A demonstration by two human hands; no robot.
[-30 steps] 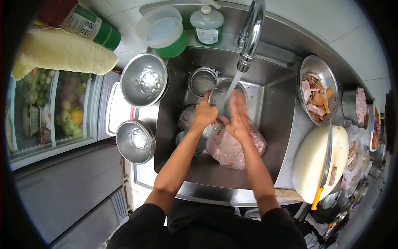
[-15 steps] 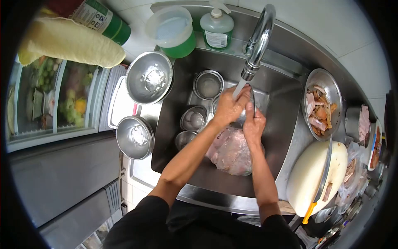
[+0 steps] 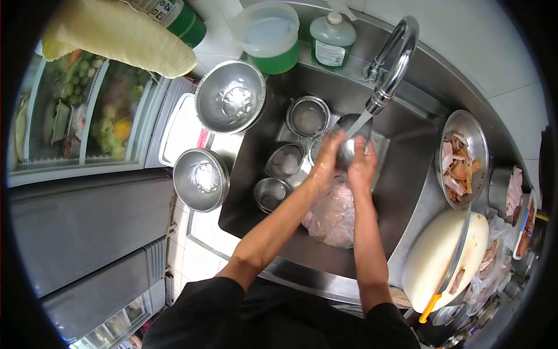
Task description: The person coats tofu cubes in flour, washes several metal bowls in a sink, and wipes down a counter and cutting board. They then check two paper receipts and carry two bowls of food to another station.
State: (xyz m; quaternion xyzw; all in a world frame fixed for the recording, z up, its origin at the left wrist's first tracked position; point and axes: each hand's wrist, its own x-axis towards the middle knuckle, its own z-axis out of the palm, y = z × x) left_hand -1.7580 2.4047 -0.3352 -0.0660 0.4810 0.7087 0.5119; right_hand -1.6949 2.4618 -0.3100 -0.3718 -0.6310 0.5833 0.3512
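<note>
Under the running faucet, a small metal bowl is tilted between my two hands. My left hand grips its left side and my right hand its right side, fingers at the rim. Water pours over the bowl and my fingers, so its inside is partly hidden. Below my wrists, a clear plastic bag of pale pink meat lies on the sink floor. Left of my hands in the sink sit several small metal bowls, among them one bowl near the back wall.
Stacked steel bowls and a large bowl stand on the left ledge. Behind are a tub of green liquid and a soap bottle. On the right, a knife lies across a white board, beside a colander of scraps.
The bowl in my hands has turned, showing more of its round surface, and my fingers have spread to its two sides. The camera view has shifted slightly.
</note>
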